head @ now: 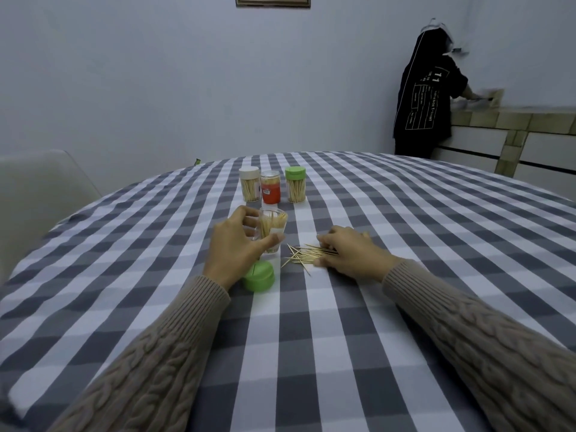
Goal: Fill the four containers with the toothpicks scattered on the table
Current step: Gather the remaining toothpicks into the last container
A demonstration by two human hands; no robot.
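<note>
Wooden toothpicks (307,255) lie in a small pile on the checked table (405,244). The right hand (349,255) gathers them with curled fingers. At nine o'clock from the pile, the left hand (237,244) grips the open clear jar (272,230). Three closed jars (271,188) stand at twelve o'clock.

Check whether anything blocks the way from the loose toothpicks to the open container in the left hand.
Nothing visible does. The loose toothpicks lie under the right hand, just right of the open container that the left hand holds. The green lid lies nearer, off that path.
</note>
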